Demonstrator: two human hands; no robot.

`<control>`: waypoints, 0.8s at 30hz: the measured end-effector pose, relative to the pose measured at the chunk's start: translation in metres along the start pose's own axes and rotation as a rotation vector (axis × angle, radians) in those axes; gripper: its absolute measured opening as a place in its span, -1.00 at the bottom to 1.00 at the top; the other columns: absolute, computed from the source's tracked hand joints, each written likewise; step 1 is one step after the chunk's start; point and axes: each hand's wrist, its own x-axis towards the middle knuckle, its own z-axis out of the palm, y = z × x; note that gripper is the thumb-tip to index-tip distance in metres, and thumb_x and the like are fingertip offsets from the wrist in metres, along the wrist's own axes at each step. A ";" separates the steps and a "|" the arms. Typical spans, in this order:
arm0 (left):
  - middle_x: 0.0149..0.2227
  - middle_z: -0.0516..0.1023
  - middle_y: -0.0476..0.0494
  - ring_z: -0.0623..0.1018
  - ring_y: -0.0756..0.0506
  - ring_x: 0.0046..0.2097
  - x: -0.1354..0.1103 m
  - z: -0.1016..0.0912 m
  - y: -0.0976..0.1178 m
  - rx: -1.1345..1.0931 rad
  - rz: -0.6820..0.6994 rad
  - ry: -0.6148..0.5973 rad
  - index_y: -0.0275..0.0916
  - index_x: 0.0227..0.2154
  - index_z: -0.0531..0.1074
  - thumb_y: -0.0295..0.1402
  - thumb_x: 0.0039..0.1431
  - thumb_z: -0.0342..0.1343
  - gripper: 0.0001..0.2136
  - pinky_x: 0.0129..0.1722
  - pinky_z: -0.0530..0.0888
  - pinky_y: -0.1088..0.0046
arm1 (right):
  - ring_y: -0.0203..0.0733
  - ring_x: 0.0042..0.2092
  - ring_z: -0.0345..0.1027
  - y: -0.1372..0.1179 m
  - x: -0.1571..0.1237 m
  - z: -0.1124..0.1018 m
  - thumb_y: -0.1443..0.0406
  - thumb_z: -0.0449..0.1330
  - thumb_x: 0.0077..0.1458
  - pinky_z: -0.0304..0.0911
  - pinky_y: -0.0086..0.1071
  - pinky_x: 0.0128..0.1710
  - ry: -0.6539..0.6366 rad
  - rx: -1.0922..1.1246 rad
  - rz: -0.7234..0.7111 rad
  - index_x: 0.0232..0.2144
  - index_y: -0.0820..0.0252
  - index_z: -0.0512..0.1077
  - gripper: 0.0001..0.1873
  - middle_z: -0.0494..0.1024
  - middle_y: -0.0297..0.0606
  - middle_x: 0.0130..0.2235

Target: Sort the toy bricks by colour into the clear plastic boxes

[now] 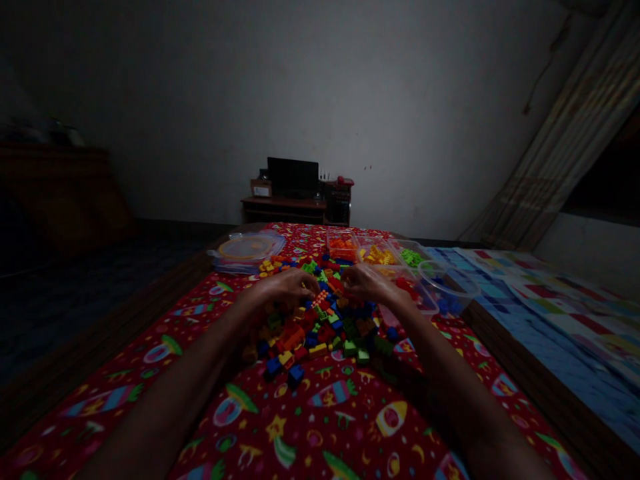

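A heap of mixed toy building bricks [320,327] in red, orange, yellow, green and blue lies on the red patterned cloth [320,427]. My left hand [293,285] is over the left side of the heap, its fingers curled in; a speck of yellow shows by the fingertips, too dark to make out. Over the right side, my right hand [364,281] bends its fingers down among the bricks, close to a red-orange brick [336,287]. What its fingertips grip is hidden. An orange studded brick [320,299] lies between the two hands.
Clear containers hold sorted bricks: orange ones [343,249], yellow ones [377,256], green ones [412,258], red ones [407,288] and blue ones [449,305]. Stacked clear lids [247,248] lie at the back left. A bed [545,320] adjoins the right side.
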 end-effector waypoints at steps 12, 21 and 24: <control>-0.14 0.57 -0.22 0.55 -0.16 -0.17 0.003 0.003 -0.010 -0.370 -0.047 0.151 -0.33 -0.03 0.42 -0.03 0.01 0.12 -0.46 -0.27 0.47 0.42 | -0.25 -0.29 0.42 -0.012 0.001 0.014 0.38 0.20 0.04 0.17 -0.48 -0.33 -0.019 0.120 -0.067 -0.25 0.24 0.56 -0.80 0.59 -0.18 -0.28; -0.37 0.48 -0.05 0.53 -0.05 -0.40 0.014 0.025 0.001 -0.668 -0.116 0.233 -0.32 0.12 0.22 -0.07 0.06 0.14 -0.38 -0.42 0.42 0.48 | -0.33 -0.43 0.38 -0.014 0.017 0.038 0.32 0.25 0.00 0.26 -0.46 -0.39 0.107 0.564 0.054 0.10 0.20 0.36 -0.44 0.57 -0.26 -0.26; -0.51 0.42 0.05 0.45 -0.03 -0.49 0.023 0.033 0.001 -0.574 -0.155 0.312 -0.37 0.14 0.16 -0.07 0.03 0.18 -0.31 -0.50 0.35 0.50 | -0.25 -0.34 0.42 -0.016 0.020 0.046 0.31 0.29 -0.05 0.26 -0.46 -0.36 0.113 0.561 0.027 -0.02 0.26 0.45 -0.52 0.58 -0.22 -0.23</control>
